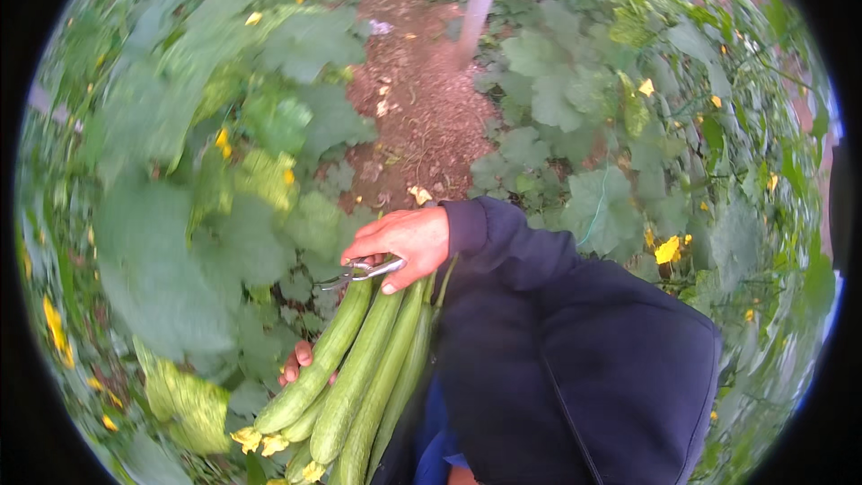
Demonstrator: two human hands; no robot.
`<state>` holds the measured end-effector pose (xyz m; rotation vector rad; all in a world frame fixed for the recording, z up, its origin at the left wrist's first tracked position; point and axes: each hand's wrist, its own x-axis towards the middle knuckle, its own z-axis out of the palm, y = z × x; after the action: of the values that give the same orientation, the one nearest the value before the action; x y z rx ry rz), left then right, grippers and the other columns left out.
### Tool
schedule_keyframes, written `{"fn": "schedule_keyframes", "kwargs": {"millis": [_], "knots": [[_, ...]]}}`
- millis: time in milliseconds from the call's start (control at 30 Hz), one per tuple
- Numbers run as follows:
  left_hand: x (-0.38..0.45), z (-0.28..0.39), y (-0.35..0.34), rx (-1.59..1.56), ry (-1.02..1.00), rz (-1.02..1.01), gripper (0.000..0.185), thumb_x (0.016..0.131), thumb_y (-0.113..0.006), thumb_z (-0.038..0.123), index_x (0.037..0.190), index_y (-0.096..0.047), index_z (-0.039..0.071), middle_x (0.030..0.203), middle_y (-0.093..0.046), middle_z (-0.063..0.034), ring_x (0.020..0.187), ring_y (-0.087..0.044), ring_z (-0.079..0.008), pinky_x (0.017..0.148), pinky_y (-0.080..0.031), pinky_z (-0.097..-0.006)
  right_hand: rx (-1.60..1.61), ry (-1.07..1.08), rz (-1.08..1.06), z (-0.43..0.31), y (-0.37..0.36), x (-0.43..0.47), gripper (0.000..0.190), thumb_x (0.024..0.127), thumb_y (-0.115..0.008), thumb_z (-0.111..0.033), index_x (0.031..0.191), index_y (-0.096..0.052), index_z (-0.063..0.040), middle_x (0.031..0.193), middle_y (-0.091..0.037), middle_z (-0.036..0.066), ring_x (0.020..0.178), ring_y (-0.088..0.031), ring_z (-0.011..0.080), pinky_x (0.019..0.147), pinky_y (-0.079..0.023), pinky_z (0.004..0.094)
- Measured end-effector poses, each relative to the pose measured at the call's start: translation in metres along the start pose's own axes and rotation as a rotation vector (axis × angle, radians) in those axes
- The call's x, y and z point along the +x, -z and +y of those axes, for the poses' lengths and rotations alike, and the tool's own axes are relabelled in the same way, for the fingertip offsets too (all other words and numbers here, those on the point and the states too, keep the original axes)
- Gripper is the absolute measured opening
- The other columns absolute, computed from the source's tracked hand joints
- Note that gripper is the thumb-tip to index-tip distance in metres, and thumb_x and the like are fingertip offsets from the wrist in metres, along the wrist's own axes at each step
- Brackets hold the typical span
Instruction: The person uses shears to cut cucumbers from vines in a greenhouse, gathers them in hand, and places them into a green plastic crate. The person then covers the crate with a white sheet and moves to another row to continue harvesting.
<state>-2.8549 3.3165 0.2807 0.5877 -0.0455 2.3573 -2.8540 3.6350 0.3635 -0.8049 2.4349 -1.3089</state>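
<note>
Several long green luffa gourds point(360, 364) lie side by side against my body, some with withered yellow blossoms point(274, 444) at their lower ends. My left hand point(296, 360) supports the bunch from beneath and from its left side. Only a few of its fingertips show; the gourds hide the rest. Over the stem ends, my right hand point(407, 242) is closed around a pair of metal pruning shears point(363, 272). The blades point left, across the top of the leftmost gourd. The right thumb rests by the gourds' upper ends.
Broad-leaved vines point(161, 269) with yellow flowers crowd the left side. More vines point(566, 81) grow on the right, with a thin green string point(599, 205) among them. A bare soil path point(424, 114) runs ahead, where a pale post point(481, 3) stands.
</note>
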Motion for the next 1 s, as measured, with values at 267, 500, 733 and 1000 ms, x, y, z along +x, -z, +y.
{"fn": "schedule_keyframes", "kwargs": {"millis": [267, 500, 733, 1000], "knots": [[0.14, -0.037, 0.041, -0.041, 0.245, 0.002, 0.034, 0.105, -0.044, 0.037, 0.12, -0.06, 0.012, 0.133, -0.049, -0.0108, 0.103, -0.061, -0.0348, 0.092, -0.051, -0.0498, -0.053, 0.044, 0.577, 0.075, 0.12, -0.08, 0.071, 0.079, -0.078, -0.031, 0.138, -0.051, -0.002, 0.118, -0.061, 0.018, 0.109, -0.062, 0.0361, 0.095, -0.05, 0.0433], [0.305, -0.125, 0.105, 0.016, 0.261, -0.088, 0.045, 0.109, -0.028, 0.037, 0.127, -0.058, 0.009, 0.135, -0.048, -0.0139, 0.098, -0.058, -0.0292, 0.097, -0.048, -0.0486, 0.202, -0.272, 0.97, 0.153, 0.192, -0.195, 0.067, 0.085, -0.077, -0.024, 0.142, -0.049, -0.002, 0.115, -0.062, 0.009, 0.106, -0.061, 0.0181, 0.093, -0.05, 0.0339], [0.444, -0.212, 0.139, -0.085, 0.21, -0.242, 0.047, 0.109, -0.024, 0.034, 0.129, -0.055, 0.007, 0.135, -0.047, -0.0207, 0.096, -0.058, -0.025, 0.102, -0.042, -0.0499, 0.379, -0.408, 1.28, 0.176, 0.284, -0.262, 0.067, 0.086, -0.075, -0.015, 0.144, -0.046, 0.0, 0.115, -0.058, 0.002, 0.107, -0.054, 0.0129, 0.093, -0.047, 0.0297], [0.585, -0.268, 0.217, -0.183, 0.087, -0.365, 0.047, 0.107, -0.028, 0.035, 0.131, -0.053, 0.004, 0.14, -0.044, -0.0244, 0.097, -0.059, -0.0268, 0.096, -0.045, -0.051, 0.379, -0.445, 1.188, 0.263, 0.382, -0.247, 0.074, 0.082, -0.076, -0.022, 0.145, -0.044, 0.0, 0.116, -0.06, 0.005, 0.11, -0.056, 0.0161, 0.099, -0.044, 0.0336]]}}
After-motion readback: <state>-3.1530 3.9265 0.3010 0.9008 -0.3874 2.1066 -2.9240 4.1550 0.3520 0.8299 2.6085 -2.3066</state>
